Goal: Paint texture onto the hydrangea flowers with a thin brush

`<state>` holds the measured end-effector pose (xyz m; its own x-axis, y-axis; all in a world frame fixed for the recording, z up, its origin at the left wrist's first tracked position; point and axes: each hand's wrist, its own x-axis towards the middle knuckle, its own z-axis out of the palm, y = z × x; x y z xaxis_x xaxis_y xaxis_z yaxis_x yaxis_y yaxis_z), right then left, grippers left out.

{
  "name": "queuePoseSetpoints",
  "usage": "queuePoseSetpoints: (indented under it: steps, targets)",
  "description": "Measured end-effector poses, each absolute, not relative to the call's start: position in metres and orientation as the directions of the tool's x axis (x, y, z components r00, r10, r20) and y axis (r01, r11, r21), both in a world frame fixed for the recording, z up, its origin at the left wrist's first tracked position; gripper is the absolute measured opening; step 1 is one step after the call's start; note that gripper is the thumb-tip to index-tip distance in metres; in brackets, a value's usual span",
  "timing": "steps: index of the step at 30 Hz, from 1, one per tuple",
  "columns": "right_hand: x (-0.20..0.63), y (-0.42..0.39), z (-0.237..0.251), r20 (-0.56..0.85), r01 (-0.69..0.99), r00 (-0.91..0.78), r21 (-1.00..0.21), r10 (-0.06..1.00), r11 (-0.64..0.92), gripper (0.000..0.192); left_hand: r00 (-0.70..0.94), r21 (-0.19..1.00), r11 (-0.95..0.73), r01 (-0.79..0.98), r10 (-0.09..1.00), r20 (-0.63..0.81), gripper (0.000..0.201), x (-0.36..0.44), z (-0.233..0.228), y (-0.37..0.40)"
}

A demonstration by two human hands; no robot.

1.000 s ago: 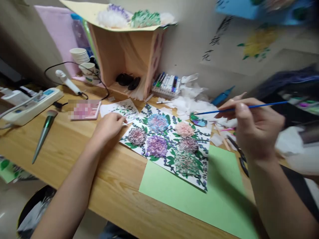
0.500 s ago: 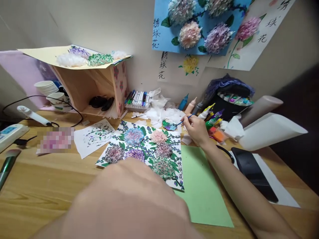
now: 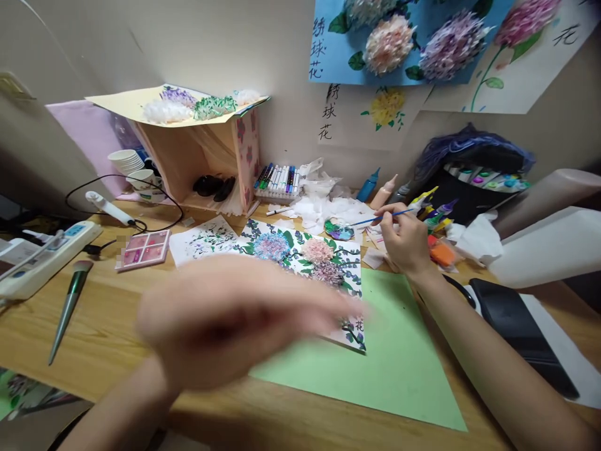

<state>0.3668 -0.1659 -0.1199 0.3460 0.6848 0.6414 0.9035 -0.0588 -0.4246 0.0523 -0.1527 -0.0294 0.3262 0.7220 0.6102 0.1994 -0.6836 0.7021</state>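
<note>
My right hand (image 3: 406, 241) is closed around a thin blue paintbrush (image 3: 374, 220). The brush's tip is at a small round palette (image 3: 339, 229) smeared with green, blue and purple paint. My left hand (image 3: 235, 319) is raised close to the camera and smeared by motion, so its fingers cannot be made out clearly. Behind it lies a white sheet with a flower picture (image 3: 318, 252), showing textured blue, pink and purple blooms among painted leaves; its lower left part is hidden. Green paper (image 3: 389, 369) lies beneath the picture.
Crumpled tissues (image 3: 323, 210) and a marker set (image 3: 278, 180) sit behind the picture. Paint bottles (image 3: 369, 185) stand near a black container (image 3: 479, 178). A makeup brush (image 3: 70, 310), a pink palette (image 3: 144, 249) and a power strip (image 3: 51, 257) are at left; a black case (image 3: 516, 332) at right.
My left hand has turned, lifted higher and moved left, uncovering more of the green paper. My right hand keeps the paintbrush at the palette, its handle now lying flatter. The view has shifted.
</note>
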Motion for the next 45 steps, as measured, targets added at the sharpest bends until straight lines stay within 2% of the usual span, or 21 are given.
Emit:
queuePoseSetpoints:
  steps: [3, 5, 7, 10, 12, 14, 17, 20, 32, 39, 45]
  targets:
    - [0.372, -0.171, -0.121, 0.639, 0.877, 0.370, -0.481, 0.674, -0.025, 0.015, 0.164, 0.683, -0.677, 0.276, 0.733, 0.660, 0.013, 0.043, -0.041, -0.103]
    - [0.373, -0.174, -0.118, 0.659, 0.841, 0.391, -0.540, 0.642, 0.042, 0.012, 0.083, 0.724, -0.590, 0.357, 0.792, 0.605, 0.026, 0.035, -0.064, -0.075]
    - [0.365, -0.179, -0.113, 0.676, 0.802, 0.410, -0.587, 0.612, 0.111, 0.013, 0.071, 0.713, -0.533, 0.455, 0.820, 0.568, 0.033, 0.024, -0.089, -0.056]
    - [0.336, -0.189, -0.105, 0.671, 0.716, 0.393, -0.652, 0.629, 0.248, 0.021, 0.090, 0.664, -0.460, 0.589, 0.855, 0.512, 0.038, 0.011, -0.116, -0.041]
    - [0.310, -0.198, -0.103, 0.668, 0.559, 0.272, -0.696, 0.693, 0.451, 0.020, 0.125, 0.622, -0.447, 0.643, 0.863, 0.490, 0.039, 0.007, -0.124, -0.038]
    - [0.287, -0.207, -0.103, 0.647, 0.497, 0.095, -0.689, 0.756, 0.528, 0.020, 0.153, 0.591, -0.448, 0.671, 0.863, 0.481, 0.040, 0.007, -0.127, -0.036]
    - [0.264, -0.217, -0.107, 0.595, 0.545, -0.124, -0.628, 0.794, 0.555, 0.018, 0.135, 0.593, -0.436, 0.677, 0.866, 0.482, 0.042, 0.009, -0.127, -0.036]
    - [0.255, -0.221, -0.112, 0.582, 0.570, -0.197, -0.587, 0.789, 0.575, 0.019, 0.113, 0.624, -0.447, 0.641, 0.859, 0.499, 0.045, 0.011, -0.126, -0.039]
    - [0.254, -0.219, -0.120, 0.519, 0.592, -0.209, -0.607, 0.829, 0.530, 0.020, 0.145, 0.594, -0.552, 0.585, 0.792, 0.592, 0.049, 0.010, -0.122, -0.042]
    - [0.257, -0.218, -0.121, 0.544, 0.587, -0.165, -0.616, 0.823, 0.525, 0.020, 0.107, 0.572, -0.680, 0.459, 0.681, 0.724, 0.051, 0.009, -0.126, -0.031]
    - [0.257, -0.218, -0.120, 0.521, 0.572, -0.207, -0.622, 0.828, 0.535, 0.019, 0.129, 0.528, -0.711, 0.465, 0.644, 0.754, 0.050, 0.007, -0.127, -0.030]
